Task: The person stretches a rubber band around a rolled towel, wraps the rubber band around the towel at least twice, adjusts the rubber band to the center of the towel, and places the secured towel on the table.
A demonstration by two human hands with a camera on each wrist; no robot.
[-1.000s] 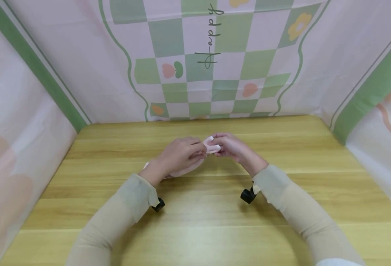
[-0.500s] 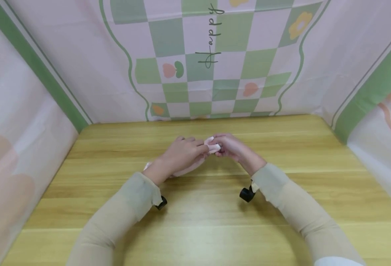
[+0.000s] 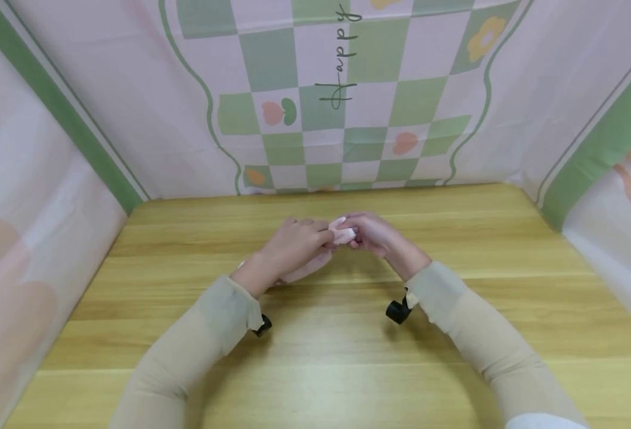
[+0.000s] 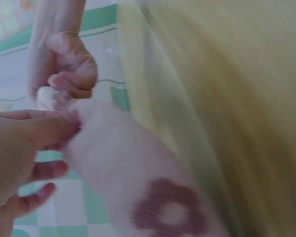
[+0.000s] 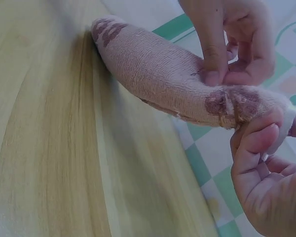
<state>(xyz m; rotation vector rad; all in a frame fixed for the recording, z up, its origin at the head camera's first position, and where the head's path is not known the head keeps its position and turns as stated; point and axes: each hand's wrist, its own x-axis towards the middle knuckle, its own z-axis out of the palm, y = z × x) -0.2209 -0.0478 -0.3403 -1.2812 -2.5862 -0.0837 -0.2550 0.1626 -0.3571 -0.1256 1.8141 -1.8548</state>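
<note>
A pale pink sock (image 5: 158,74) with dark pink marks hangs between both hands just above the wooden table (image 3: 315,357). My left hand (image 3: 322,239) pinches it near one end with thumb and fingers. My right hand (image 3: 351,230) grips that same end, where a white edge (image 4: 44,96) shows. In the left wrist view the sock (image 4: 128,168) runs down from the left hand (image 4: 64,126) toward the camera, with the right hand (image 4: 69,81) behind it. In the right wrist view the right hand (image 5: 266,133) holds the patterned end and the left hand (image 5: 214,74) pinches beside it.
A printed cloth backdrop (image 3: 342,89) with green checks and flowers stands behind and on both sides of the table. Small black wrist cameras (image 3: 398,311) sit under both sleeves.
Both hands have edged slightly away from me while they keep hold of the sock. The grips look the same.
</note>
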